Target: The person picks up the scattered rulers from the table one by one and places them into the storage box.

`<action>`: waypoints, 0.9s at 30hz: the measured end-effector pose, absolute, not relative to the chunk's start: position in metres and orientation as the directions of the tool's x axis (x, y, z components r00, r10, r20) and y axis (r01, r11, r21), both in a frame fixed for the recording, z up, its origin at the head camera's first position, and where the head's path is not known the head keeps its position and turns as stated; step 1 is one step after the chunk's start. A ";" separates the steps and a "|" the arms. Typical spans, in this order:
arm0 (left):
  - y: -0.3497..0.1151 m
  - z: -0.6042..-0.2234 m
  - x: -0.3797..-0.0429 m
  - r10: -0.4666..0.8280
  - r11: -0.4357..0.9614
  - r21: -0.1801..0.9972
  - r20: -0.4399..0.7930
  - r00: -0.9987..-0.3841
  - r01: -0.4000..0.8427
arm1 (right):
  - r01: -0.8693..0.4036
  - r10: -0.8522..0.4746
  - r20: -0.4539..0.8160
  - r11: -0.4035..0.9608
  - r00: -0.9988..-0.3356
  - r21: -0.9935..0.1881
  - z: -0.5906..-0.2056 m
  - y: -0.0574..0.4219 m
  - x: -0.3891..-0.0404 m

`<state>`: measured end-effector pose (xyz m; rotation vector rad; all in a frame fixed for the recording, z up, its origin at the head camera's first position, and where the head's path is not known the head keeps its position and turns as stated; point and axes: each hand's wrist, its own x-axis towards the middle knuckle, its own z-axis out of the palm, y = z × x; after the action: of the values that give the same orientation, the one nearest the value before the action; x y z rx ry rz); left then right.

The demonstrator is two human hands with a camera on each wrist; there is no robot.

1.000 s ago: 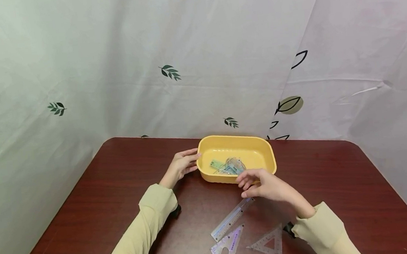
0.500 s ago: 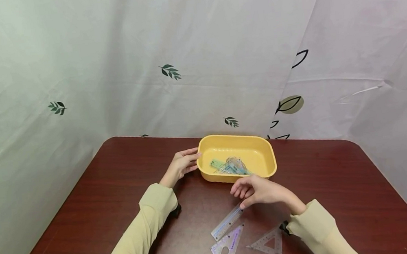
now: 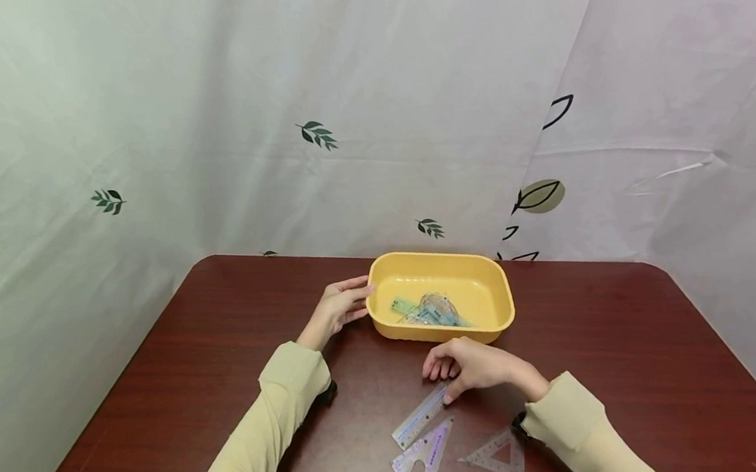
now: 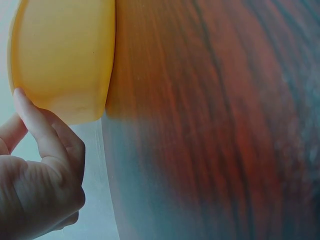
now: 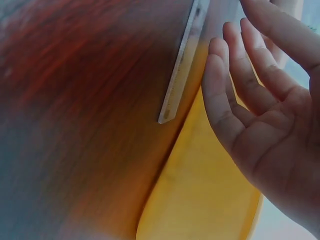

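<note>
My left hand [image 3: 337,307] holds the left end of a yellow plastic basin [image 3: 432,267], thumb on the rim and the other fingers along the outside wall. Over the table in front of the basin, my right hand [image 3: 478,365] has loosely bent fingers with nothing between them. Its thumb overlaps the upper end of a clear straight ruler [image 3: 418,420] in the head view. From the right wrist, that ruler [image 5: 182,65] shows apart from the fingers. Just below it lies a purple-marked set square [image 3: 434,449]; a clear set square [image 3: 484,454] lies to its right.
Inside the basin are a green ruler piece [image 3: 401,306] and several clear and bluish drawing tools [image 3: 435,312], overlapping. The dark red wooden table [image 3: 598,321] ends at the back against a pale leaf-print curtain [image 3: 373,183].
My right hand has come down from the basin's front rim toward me and slightly left, to the ruler's upper end. My left hand and the basin stay where they were.
</note>
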<state>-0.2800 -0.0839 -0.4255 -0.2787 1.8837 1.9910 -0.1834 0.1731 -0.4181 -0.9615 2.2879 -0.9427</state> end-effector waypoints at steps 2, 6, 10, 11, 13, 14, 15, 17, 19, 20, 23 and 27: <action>-0.084 -0.426 -0.280 0.136 -0.028 0.913 -0.401 -0.906 -0.408 | -0.438 -0.764 -0.165 0.517 -0.624 -0.736 -0.419 0.172 -0.183; -0.083 -0.426 -0.280 0.133 -0.031 0.915 -0.396 -0.909 -0.403 | -0.455 -0.772 -0.180 0.527 -0.610 -0.718 -0.421 0.170 -0.181; -0.084 -0.426 -0.279 0.136 -0.033 0.917 -0.389 -0.911 -0.397 | -0.478 -0.772 -0.191 0.546 -0.607 -0.688 -0.422 0.169 -0.180; -0.083 -0.426 -0.279 0.136 -0.033 0.917 -0.389 -0.911 -0.397 | -0.485 -0.773 -0.192 0.549 -0.605 -0.681 -0.422 0.168 -0.180; -0.083 -0.425 -0.279 0.137 -0.036 0.917 -0.390 -0.911 -0.398 | -0.496 -0.776 -0.197 0.553 -0.599 -0.670 -0.422 0.168 -0.179; -0.083 -0.425 -0.279 0.140 -0.035 0.918 -0.387 -0.911 -0.395 | -0.499 -0.777 -0.199 0.555 -0.597 -0.666 -0.422 0.167 -0.179; -0.083 -0.425 -0.279 0.142 -0.032 0.919 -0.385 -0.912 -0.393 | -0.504 -0.778 -0.199 0.556 -0.596 -0.660 -0.422 0.167 -0.179; -0.084 -0.425 -0.280 0.139 -0.037 0.918 -0.387 -0.912 -0.395 | -0.518 -0.779 -0.196 0.559 -0.595 -0.647 -0.422 0.167 -0.179; -0.084 -0.425 -0.280 0.141 -0.036 0.920 -0.383 -0.913 -0.391 | -0.532 -0.779 -0.192 0.563 -0.596 -0.633 -0.422 0.167 -0.179; -0.084 -0.425 -0.280 0.140 -0.039 0.919 -0.383 -0.913 -0.392 | -0.536 -0.778 -0.191 0.566 -0.598 -0.627 -0.422 0.167 -0.179; -0.084 -0.425 -0.280 0.142 -0.040 0.918 -0.385 -0.912 -0.394 | -0.546 -0.777 -0.189 0.571 -0.600 -0.613 -0.423 0.167 -0.179; -0.083 -0.425 -0.280 0.139 -0.040 0.916 -0.391 -0.910 -0.400 | -0.547 -0.779 -0.188 0.568 -0.598 -0.615 -0.423 0.169 -0.180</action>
<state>-0.2797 -0.0834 -0.4248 -0.2751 1.8748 2.0094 -0.1796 0.1691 -0.4234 -1.0682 2.3608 -0.7082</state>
